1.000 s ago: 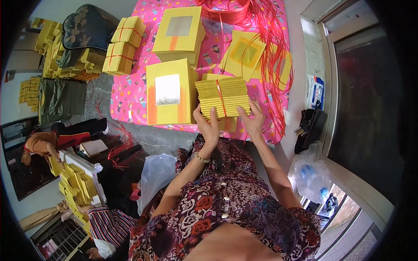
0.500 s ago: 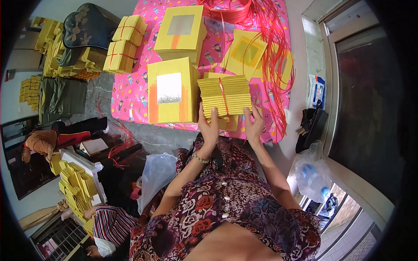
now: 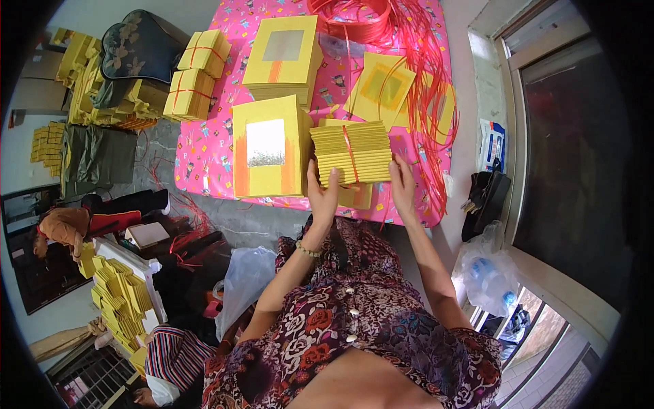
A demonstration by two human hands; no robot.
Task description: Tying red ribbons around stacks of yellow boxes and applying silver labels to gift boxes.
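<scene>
A bundle of folded yellow paper (image 3: 351, 153), bound with a red strip across its middle, is at the near edge of the table, on top of other yellow sheets. My left hand (image 3: 322, 196) grips its near left corner, thumb over the front and fingers along the left side. My right hand (image 3: 403, 189) is at its right edge, fingers stretched out and thumb beside the edge. Left of the bundle stands a thick stack of yellow paper (image 3: 295, 150) with a silvery square on top. A similar stack (image 3: 281, 51) is behind it.
A pink patterned cloth (image 3: 204, 153) covers the table. Red plastic strips (image 3: 426, 88) trail down its right side from a coil (image 3: 354, 20). Loose yellow sheets (image 3: 381, 85) lie there. Tied bundles (image 3: 191, 92) are at the left; another person (image 3: 177, 358) is at lower left.
My right hand has shifted from the bundle's front corner out to its right edge, its thumb now off the top. The left hand stays on the left corner. The bundle hardly moves.
</scene>
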